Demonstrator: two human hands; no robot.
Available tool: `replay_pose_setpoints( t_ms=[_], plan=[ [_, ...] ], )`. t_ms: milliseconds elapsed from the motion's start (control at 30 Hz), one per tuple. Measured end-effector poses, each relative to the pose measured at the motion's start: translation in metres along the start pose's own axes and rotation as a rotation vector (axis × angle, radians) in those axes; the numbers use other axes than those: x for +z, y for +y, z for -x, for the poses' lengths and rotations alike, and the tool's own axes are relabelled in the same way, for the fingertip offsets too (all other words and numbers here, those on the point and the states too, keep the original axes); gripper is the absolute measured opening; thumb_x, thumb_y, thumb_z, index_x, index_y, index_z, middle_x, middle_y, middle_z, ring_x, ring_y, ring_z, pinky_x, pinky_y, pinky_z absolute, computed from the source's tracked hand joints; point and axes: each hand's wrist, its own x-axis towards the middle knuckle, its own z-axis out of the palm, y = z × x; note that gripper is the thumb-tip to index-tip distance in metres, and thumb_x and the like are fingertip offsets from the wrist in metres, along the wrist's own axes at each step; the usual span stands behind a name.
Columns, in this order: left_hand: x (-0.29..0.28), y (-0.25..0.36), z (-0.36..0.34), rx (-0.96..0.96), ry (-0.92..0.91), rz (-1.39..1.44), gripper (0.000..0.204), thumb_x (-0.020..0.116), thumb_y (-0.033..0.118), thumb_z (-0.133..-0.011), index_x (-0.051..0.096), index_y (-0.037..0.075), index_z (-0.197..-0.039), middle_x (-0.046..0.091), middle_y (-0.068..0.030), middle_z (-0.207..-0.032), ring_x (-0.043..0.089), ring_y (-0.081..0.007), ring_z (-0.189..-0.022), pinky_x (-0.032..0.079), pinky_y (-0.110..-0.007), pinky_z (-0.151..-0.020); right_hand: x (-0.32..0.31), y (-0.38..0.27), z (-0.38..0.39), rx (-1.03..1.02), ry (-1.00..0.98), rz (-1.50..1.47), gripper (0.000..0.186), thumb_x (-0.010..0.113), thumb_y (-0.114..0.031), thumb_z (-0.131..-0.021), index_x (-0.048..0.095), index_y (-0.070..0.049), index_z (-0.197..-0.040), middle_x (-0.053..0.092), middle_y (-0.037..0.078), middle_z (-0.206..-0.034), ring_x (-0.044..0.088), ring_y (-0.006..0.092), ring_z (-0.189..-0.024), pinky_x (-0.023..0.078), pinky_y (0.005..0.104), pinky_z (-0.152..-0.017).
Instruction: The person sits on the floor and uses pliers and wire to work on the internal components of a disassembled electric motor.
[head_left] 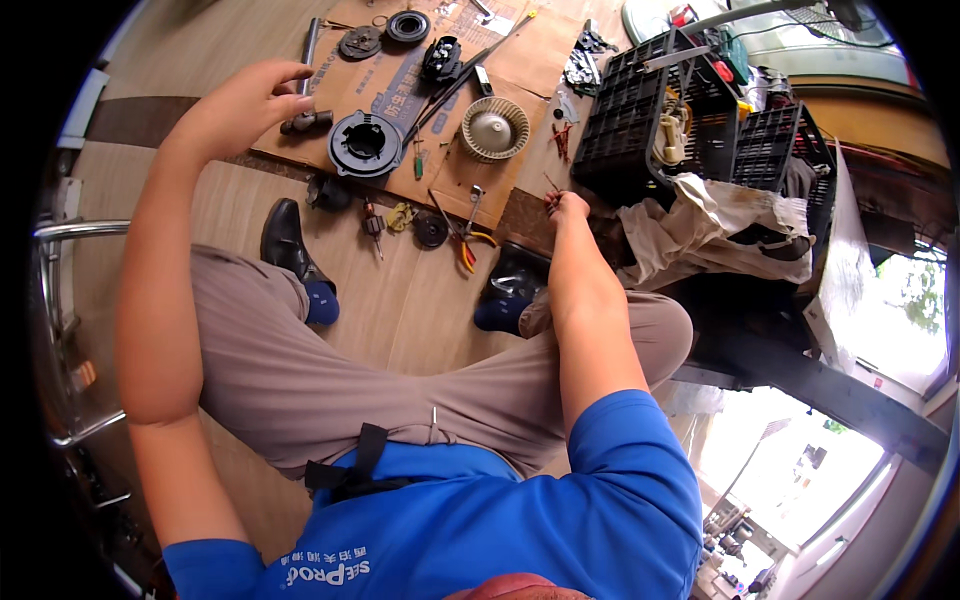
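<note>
My left hand [262,98] is at the hammer [308,122], its thumb and fingers apart beside the handle and not wrapped round it. On the right, my right hand [567,205] is closed, and a thin reddish-brown piece [551,183] juts from its fingertips; its kind is too small to make out. Between the hands, on flattened cardboard [545,60], lie a round black motor housing [365,144] and a pale finned blower wheel [494,129]. A green-handled screwdriver [418,166] rests between those two.
Pliers with orange-yellow handles [468,254], a motor armature [373,222] and a black disc [431,230] lie on the floor near my shoes. A black plastic crate [625,120] stands at the right, with a beige cloth [700,225] beside it. Chrome tubing [80,231] runs along the left.
</note>
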Motion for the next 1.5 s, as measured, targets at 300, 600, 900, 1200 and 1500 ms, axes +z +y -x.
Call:
replay_pose_setpoints(
  t_ms=[300, 600, 900, 1200, 1500],
  plan=[
    [0.003, -0.004, 0.004, -0.147, 0.008, -0.087, 0.042, 0.058, 0.013, -0.094, 0.051, 0.0, -0.133, 0.064, -0.0115, -0.106, 0.06, -0.0171, -0.092, 0.048, -0.029, -0.086, 0.038, -0.006, -0.046, -0.244, -0.165, -0.362, 0.006, 0.048, -0.011, -0.096, 0.05, -0.005, -0.094, 0.058, 0.011, -0.071, 0.062, 0.0273, -0.063, 0.055, 0.038, -0.057],
    [0.011, 0.007, -0.002, -0.049, 0.012, -0.097, 0.045, 0.06, 0.02, -0.094, 0.051, -0.006, -0.13, 0.067, -0.0171, -0.106, 0.063, -0.0244, -0.094, 0.048, -0.034, -0.086, 0.004, 0.062, -0.047, -0.048, -0.059, 0.024, 0.025, 0.046, -0.022, -0.1, 0.053, 0.001, -0.095, 0.062, 0.015, -0.079, 0.061, 0.0261, -0.057, 0.05, 0.0354, -0.045],
    [0.008, 0.001, 0.005, 0.1, -0.007, -0.15, 0.046, 0.061, 0.021, -0.094, 0.051, 0.0, -0.133, 0.068, -0.0164, -0.101, 0.064, -0.0242, -0.09, 0.049, -0.035, -0.084, -0.007, 0.056, 0.044, -0.161, -0.161, 0.305, 0.021, 0.053, -0.019, -0.097, 0.055, -0.002, -0.108, 0.062, 0.011, -0.086, 0.062, 0.0231, -0.061, 0.051, 0.0339, -0.047],
    [0.02, 0.039, 0.024, 0.183, 0.072, -0.281, 0.053, 0.061, 0.035, -0.092, 0.055, -0.003, -0.128, 0.064, -0.0245, -0.116, 0.063, -0.0354, -0.105, 0.05, -0.038, -0.09, -0.002, 0.133, 0.107, -0.774, -0.549, 1.473, 0.027, 0.065, -0.02, -0.087, 0.07, 0.0, -0.104, 0.07, 0.016, -0.077, 0.068, 0.0194, -0.062, 0.053, 0.0337, -0.058],
    [0.017, 0.025, 0.038, 0.194, 0.052, -0.322, 0.051, 0.061, 0.036, -0.092, 0.058, -0.003, -0.124, 0.063, -0.0249, -0.116, 0.062, -0.0368, -0.105, 0.05, -0.041, -0.09, 0.007, 0.128, 0.141, -0.754, -0.551, 1.583, 0.031, 0.066, -0.027, -0.084, 0.071, -0.001, -0.101, 0.07, 0.021, -0.09, 0.068, 0.0322, -0.086, 0.052, 0.0385, -0.078]
  ],
)
